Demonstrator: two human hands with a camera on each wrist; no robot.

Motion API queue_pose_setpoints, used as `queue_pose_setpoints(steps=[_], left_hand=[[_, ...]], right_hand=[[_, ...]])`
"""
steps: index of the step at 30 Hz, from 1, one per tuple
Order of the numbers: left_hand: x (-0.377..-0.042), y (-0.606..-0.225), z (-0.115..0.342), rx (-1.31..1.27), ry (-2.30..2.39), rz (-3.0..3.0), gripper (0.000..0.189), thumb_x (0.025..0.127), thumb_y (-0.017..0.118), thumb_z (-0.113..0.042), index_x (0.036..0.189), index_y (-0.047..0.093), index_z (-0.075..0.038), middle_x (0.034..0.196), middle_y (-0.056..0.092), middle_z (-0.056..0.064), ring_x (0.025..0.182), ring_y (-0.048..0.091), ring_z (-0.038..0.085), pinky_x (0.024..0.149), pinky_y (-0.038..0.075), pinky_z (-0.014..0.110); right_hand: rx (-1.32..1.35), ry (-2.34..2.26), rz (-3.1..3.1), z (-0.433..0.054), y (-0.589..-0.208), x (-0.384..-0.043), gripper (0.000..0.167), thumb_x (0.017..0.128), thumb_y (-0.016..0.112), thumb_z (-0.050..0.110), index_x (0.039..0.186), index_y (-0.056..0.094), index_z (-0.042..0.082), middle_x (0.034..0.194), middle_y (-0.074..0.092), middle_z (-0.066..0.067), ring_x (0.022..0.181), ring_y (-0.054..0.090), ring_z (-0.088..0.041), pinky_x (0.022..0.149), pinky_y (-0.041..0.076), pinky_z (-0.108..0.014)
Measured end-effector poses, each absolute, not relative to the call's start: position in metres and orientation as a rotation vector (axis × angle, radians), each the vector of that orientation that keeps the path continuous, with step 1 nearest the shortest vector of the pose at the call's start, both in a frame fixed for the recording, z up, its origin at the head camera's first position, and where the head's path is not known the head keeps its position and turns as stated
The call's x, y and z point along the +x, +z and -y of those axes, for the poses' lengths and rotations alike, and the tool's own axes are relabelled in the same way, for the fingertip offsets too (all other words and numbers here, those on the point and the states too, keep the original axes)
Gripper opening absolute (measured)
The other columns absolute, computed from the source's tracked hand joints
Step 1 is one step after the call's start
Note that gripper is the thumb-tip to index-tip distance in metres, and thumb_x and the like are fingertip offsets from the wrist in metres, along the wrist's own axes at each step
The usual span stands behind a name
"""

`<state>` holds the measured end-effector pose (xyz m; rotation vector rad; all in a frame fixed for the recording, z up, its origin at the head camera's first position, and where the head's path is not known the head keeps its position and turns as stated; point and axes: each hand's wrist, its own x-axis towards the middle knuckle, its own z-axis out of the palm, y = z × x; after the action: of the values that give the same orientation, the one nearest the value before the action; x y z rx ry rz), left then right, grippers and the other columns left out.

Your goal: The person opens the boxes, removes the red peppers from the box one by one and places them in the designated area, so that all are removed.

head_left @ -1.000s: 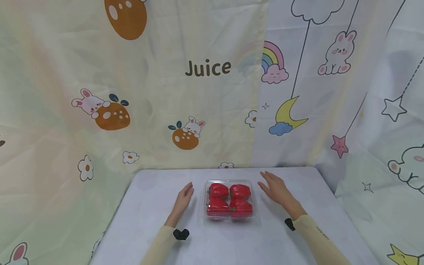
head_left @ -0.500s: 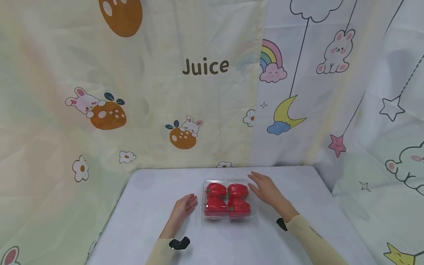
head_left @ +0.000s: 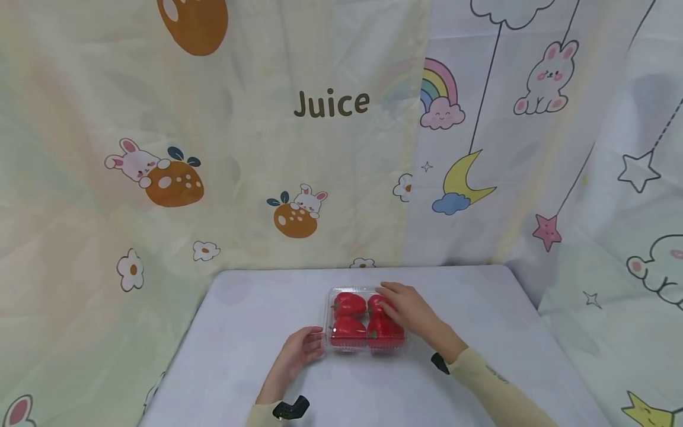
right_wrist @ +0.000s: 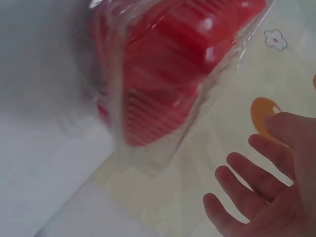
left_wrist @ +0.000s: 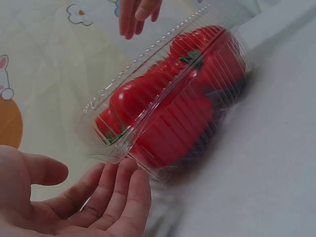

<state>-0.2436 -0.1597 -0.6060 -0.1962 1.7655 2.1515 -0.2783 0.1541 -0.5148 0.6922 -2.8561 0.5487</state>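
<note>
A clear plastic clamshell box [head_left: 328,323] stands on the table, its lid down over several red bell peppers [head_left: 348,332] with green stems. My left hand [head_left: 300,353] is at the box's left side; in the left wrist view its extended fingertips [left_wrist: 129,165] meet the near corner under the rim. Over the right side of the box is my right hand [head_left: 411,308], its fingers loosely spread. In the right wrist view that hand [right_wrist: 266,182] hangs apart from the plastic, with nothing in it.
The white table [head_left: 245,308] runs back to a hanging cloth [head_left: 251,148] printed with cartoon rabbits, fruit and a moon. Dark wrist straps [head_left: 291,408] sit at the ends of both pale sleeves [head_left: 496,385].
My right hand has moved left from beside the box to over its right part. My left hand has come nearer and reached the box's left side. The box stays in place.
</note>
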Motion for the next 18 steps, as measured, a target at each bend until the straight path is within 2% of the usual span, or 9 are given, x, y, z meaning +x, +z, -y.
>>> queue_pose_setpoints(steps=[6,18], left_hand=[[-0.235,-0.613,0.159,-0.179,2.255,-1.607,0.047,0.109,0.038,-0.025,0.136,0.049,0.011,0.104,0.069,0.001,0.092,0.069,0.01,0.089,0.058,0.034],[-0.225,-0.617,0.156,-0.154,2.257,-1.582,0.047,0.109,0.038,-0.028,0.135,0.048,0.01,0.106,0.069,0.003,0.097,0.07,0.013,0.091,0.058,0.033]], right_hand=[[0.866,0.506,2.753,-0.142,-0.514,-0.27,0.042,0.093,0.072,0.026,0.133,0.064,0.014,0.132,0.063,-0.009,0.121,0.06,-0.028,0.1,0.053,-0.047],[0.935,0.416,2.788,-0.111,-0.506,-0.251,0.048,0.09,0.074,0.033,0.135,0.062,0.02,0.134,0.063,-0.003,0.124,0.059,-0.023,0.101,0.053,-0.043]])
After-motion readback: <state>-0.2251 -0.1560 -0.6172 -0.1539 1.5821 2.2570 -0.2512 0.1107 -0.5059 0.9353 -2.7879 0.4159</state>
